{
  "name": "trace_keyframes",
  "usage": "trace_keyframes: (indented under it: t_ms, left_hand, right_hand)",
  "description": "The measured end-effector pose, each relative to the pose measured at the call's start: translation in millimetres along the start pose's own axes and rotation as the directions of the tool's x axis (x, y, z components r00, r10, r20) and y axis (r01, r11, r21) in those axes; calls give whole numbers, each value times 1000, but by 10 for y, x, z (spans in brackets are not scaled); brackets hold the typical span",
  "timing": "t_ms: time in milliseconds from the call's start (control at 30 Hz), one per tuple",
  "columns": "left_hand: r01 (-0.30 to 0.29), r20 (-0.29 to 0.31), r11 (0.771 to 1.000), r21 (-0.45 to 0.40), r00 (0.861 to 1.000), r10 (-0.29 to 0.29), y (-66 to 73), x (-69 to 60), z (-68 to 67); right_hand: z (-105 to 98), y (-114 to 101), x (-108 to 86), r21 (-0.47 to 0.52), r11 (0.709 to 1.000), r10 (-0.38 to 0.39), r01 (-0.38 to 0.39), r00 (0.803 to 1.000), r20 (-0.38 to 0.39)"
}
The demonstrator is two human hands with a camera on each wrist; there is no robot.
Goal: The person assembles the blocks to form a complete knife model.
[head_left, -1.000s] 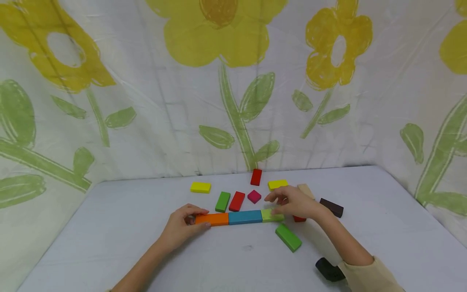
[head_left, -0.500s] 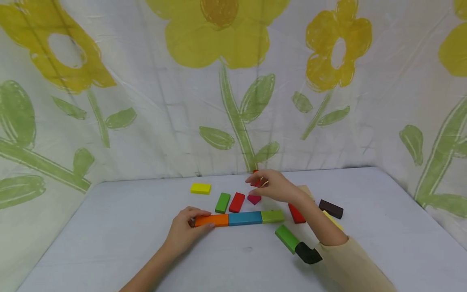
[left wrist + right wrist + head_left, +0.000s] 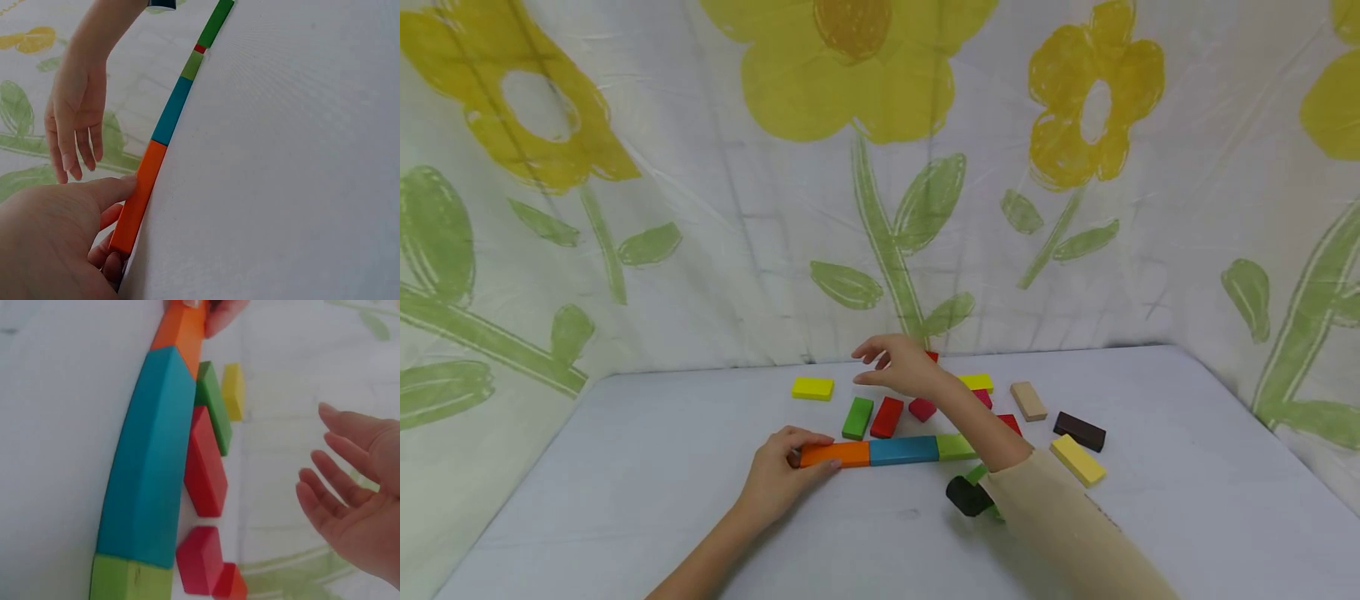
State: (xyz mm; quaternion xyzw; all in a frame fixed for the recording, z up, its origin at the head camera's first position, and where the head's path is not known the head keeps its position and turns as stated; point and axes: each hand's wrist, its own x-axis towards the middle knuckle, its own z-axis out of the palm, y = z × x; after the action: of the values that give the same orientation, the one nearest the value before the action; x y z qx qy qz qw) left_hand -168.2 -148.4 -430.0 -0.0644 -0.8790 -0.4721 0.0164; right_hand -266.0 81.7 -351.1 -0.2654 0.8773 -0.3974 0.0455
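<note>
My left hand (image 3: 778,468) pinches the left end of an orange block (image 3: 841,454) between thumb and fingers. End to end with it, in a straight row on the table, lie a blue block (image 3: 904,449) and a light green block (image 3: 956,447). My right hand (image 3: 897,365) hovers beyond the row, fingers loosely bent and holding nothing, as the right wrist view also shows. Nearest below it are a green block (image 3: 857,417), a red block (image 3: 887,417) and a pinkish-red block (image 3: 922,409). A yellow block (image 3: 812,388) lies to its left.
Right of the row lie a beige block (image 3: 1028,401), a dark brown block (image 3: 1079,431) and a pale yellow block (image 3: 1078,460). Another yellow block (image 3: 977,382) sits behind my right forearm. A flower-printed curtain (image 3: 737,208) hangs at the table's back edge.
My right hand has left the light green block, rising and moving left over the loose blocks toward the back. My left hand stays on the orange block. The row holds its place.
</note>
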Motion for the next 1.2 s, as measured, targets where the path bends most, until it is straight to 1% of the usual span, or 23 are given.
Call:
trace_keyframes:
  t_ms: [233,433,700,867,1000,1200]
  left_hand:
    - [-12,-3,1000,-8,1000,12,-19,9,0]
    - [-22,-3,1000,-9,1000,22,-25,15,0]
    - [-34,-4,999,-10,999,34,-13,4,-13]
    - [-40,-4,999,-7,999,40,-26,3,-18]
    - [-46,-1,999,-5,999,46,-31,5,-20]
    - [-54,-4,999,-3,999,54,-33,15,-13]
  right_hand:
    - [192,-60,201,9,999,38,-38,999,8]
    - [333,-47,332,25,998,55,-56,998,29]
    - [482,16,453,24,997,78,-78,997,30]
    - [587,78,536,42,995,91,-93,995,50]
    - [646,102,557,67,992,102,-105,993,56]
    - [681,100,579,88,990,106,-111,993,59]
